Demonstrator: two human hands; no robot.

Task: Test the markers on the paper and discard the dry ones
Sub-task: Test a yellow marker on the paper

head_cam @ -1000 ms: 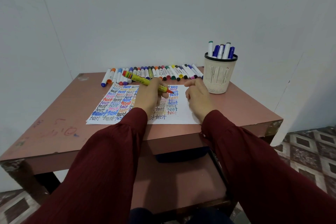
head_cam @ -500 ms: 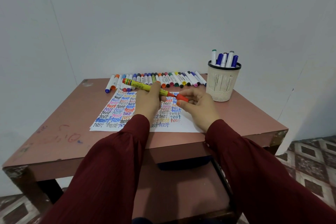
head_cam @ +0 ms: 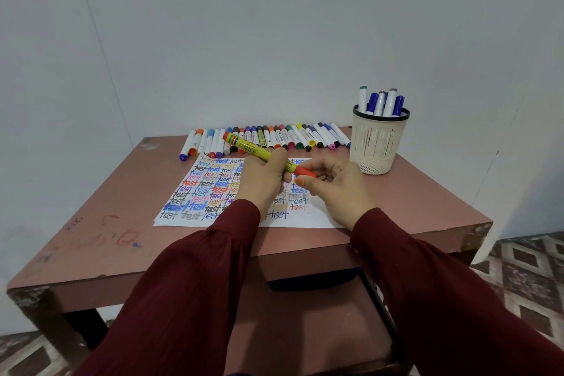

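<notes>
My left hand [head_cam: 264,178] grips a yellow-green marker [head_cam: 248,147] by its barrel, the marker slanting up to the left above the paper. My right hand [head_cam: 334,185] pinches the marker's red cap [head_cam: 304,172], which sits on the marker's tip end. Under both hands lies a white paper [head_cam: 198,189] covered with the word "test" in many colours. A row of capped markers [head_cam: 274,137] lies along the table's far edge.
A cream mesh cup [head_cam: 378,143] holding several markers stands at the back right of the reddish-brown table [head_cam: 91,238]. A lower shelf sits below the tabletop. White walls close in behind and to the left; patterned floor tiles show at right.
A second ago the uncapped marker tip was at the paper. My right hand brought the red cap up and it now sits on the tip; the marker has lifted off the paper.
</notes>
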